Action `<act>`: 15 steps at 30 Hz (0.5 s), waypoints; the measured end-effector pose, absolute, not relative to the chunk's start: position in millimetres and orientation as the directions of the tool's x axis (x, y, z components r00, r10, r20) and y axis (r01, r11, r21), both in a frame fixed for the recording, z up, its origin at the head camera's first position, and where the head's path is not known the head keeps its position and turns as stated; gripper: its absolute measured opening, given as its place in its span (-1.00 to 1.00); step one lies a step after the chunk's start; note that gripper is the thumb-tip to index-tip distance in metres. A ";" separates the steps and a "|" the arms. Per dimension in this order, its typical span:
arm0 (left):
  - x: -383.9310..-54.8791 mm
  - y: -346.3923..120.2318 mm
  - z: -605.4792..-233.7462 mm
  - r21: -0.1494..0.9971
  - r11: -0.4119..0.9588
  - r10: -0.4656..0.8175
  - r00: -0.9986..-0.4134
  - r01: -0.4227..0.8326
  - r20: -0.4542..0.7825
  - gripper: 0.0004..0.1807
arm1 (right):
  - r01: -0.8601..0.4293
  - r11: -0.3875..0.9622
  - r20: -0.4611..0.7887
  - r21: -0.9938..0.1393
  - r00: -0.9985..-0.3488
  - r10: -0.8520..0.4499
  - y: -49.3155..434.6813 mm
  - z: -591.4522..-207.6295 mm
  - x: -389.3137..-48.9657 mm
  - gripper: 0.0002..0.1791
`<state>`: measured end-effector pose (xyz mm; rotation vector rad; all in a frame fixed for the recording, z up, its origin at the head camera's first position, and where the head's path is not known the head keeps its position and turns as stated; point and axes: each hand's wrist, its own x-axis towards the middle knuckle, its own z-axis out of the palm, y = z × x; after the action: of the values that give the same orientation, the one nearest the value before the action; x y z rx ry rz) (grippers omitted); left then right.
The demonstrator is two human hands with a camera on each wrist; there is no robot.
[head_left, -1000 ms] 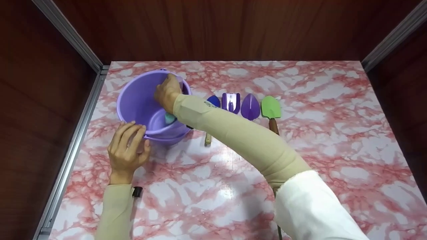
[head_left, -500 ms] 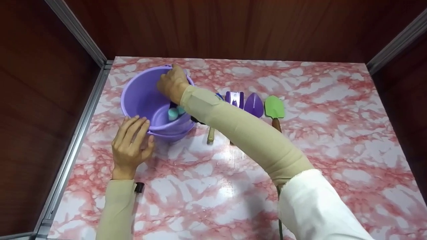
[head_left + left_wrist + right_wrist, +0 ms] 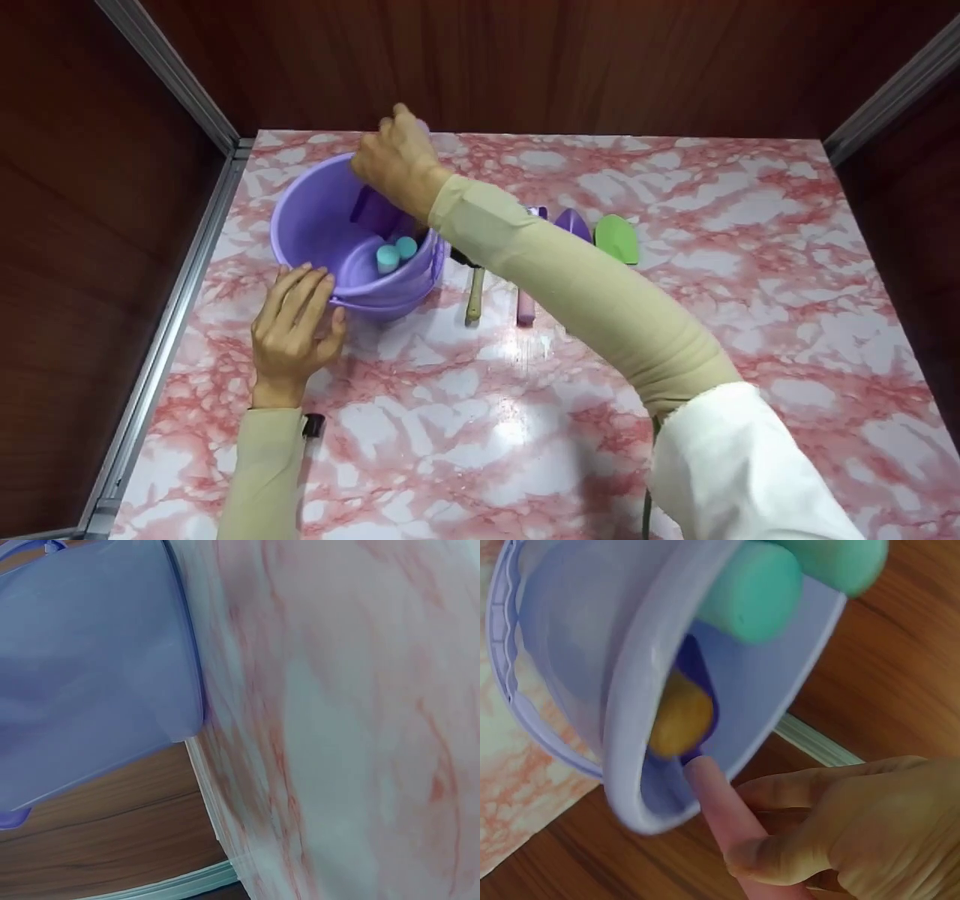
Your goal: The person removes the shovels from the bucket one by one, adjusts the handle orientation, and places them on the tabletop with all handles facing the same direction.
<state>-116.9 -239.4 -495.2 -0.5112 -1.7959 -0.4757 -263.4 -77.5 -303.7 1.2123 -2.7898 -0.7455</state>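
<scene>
A purple bucket (image 3: 311, 217) stands at the left of the table, its mouth facing up. My left hand (image 3: 294, 326) rests its fingertips on the bucket's near rim, thumb apart. Over the far rim, my right hand (image 3: 397, 161) grips the pink handle (image 3: 731, 821) of a garden trowel, whose dark purple blade (image 3: 375, 214) points down into the bucket. Inside the bucket are two teal handle ends (image 3: 388, 258) and a rounded wooden handle end (image 3: 682, 716). The left hand is out of sight in the left wrist view, where the bucket's side shows.
Right of the bucket lies a row of tools: a wooden handle (image 3: 475, 296), a pink handle (image 3: 526, 307), a purple trowel blade (image 3: 574, 223) and a green trowel blade (image 3: 616, 238). My right forearm partly covers them. Dark wood panels (image 3: 540, 67) wall the pink marbled table (image 3: 720, 225).
My right hand has risen up and away toward the back, lifting the trowel so its purple blade shows. Both teal handle ends have come into view. The left hand stays at the rim.
</scene>
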 end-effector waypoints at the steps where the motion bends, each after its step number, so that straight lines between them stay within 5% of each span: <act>1: -116.6 -239.8 -495.5 0.063 0.823 0.102 -0.256 0.565 0.961 -0.62 | -0.686 0.594 -0.154 0.420 -0.699 -0.698 -71.8 -301.2 -264.0 -0.63; 9: -113.2 -245.2 -499.1 0.062 0.832 0.091 -0.246 0.552 0.965 -0.60 | -0.666 0.683 -0.080 0.299 -0.731 -0.678 -15.1 -282.2 -269.9 -0.76; 15: -114.5 -248.3 -499.7 0.064 0.843 0.081 -0.244 0.534 0.966 -0.61 | -0.673 0.726 -0.113 0.143 -0.740 -0.663 25.1 -277.9 -279.0 -0.60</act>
<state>-114.5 -248.3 -499.7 -0.4704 -1.7860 -0.4559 -279.0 25.1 -277.9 1.1499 -2.9684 -0.2792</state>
